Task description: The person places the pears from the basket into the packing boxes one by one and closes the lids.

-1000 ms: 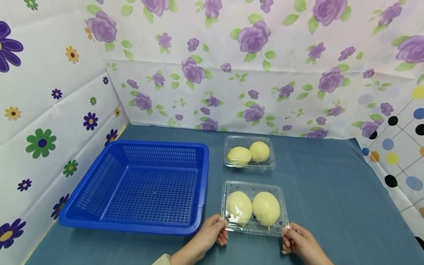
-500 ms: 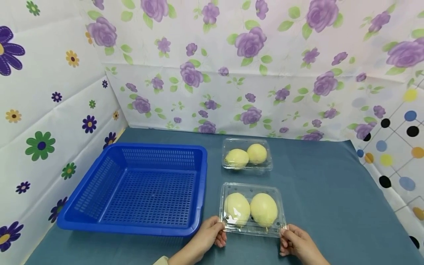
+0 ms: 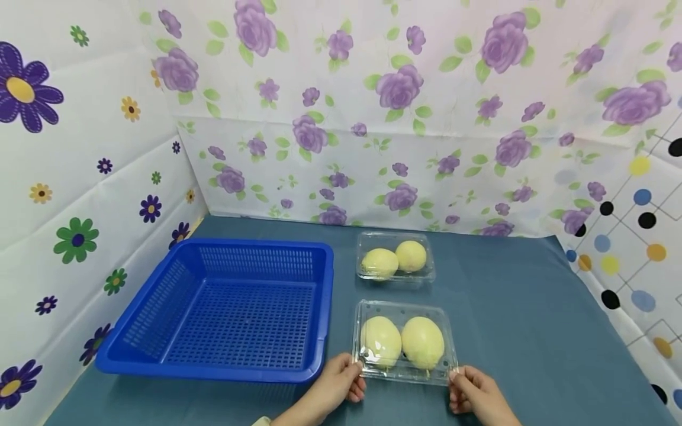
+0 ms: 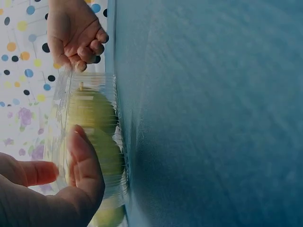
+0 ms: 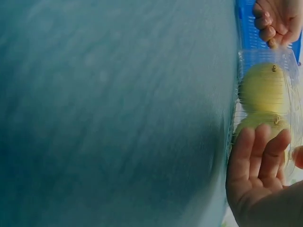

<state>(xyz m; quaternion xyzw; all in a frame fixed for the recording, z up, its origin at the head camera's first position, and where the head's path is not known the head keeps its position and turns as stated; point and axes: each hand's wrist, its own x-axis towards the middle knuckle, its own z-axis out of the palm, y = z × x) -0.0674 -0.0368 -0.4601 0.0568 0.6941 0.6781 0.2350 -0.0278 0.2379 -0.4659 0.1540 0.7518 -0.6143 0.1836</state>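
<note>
A clear plastic clamshell box (image 3: 405,309) with a closed lid sits on the blue-green cloth, two pale yellow pears (image 3: 422,342) side by side inside it. My left hand (image 3: 337,381) pinches its near left corner between thumb and fingers. At the near right corner, my right hand (image 3: 476,391) grips the rim the same way. Both wrist views show the box from its near side, its bottom on or very close to the cloth. Behind it stands a second clear box (image 3: 395,238), also with two pears (image 3: 380,263), touched by neither hand.
A blue plastic basket (image 3: 327,296) with slotted walls stands left of the boxes, close to my left hand. Blue-green cloth (image 3: 511,307) covers the table. Flower-printed sheets (image 3: 319,165) rise at the back and left, a dotted sheet (image 3: 639,266) at the right.
The head view has tilted and shifted slightly, so everything sits a little lower in it. Both hands keep their hold on the near box, which has not visibly moved on the table.
</note>
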